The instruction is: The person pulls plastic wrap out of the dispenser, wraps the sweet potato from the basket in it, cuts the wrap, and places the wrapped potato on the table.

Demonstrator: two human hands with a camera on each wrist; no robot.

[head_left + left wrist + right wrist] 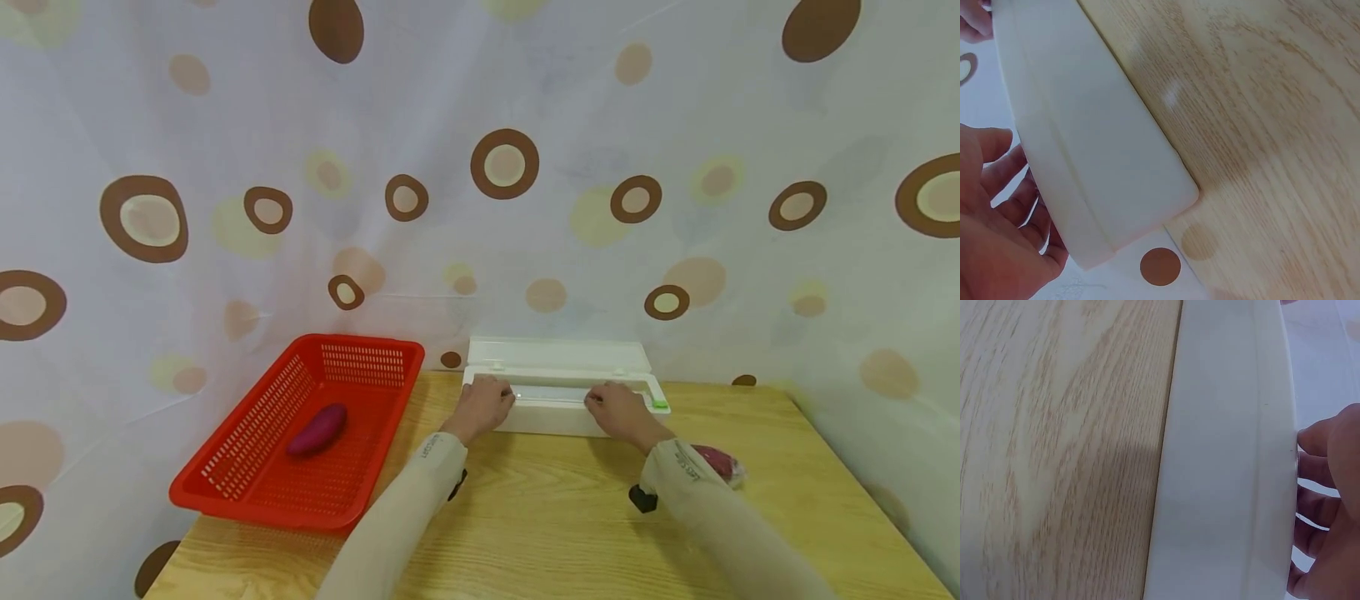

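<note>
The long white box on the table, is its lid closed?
No, the lid stands raised along the back of the white box, leaving its inside showing.

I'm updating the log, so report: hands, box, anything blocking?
Left hand, right hand at open white box, grip unclear. Lid raised at the back. Nothing seen blocking either hand; red basket off left.

Even light, soft shadows on table, wrist views — dimmer, hazier
</note>
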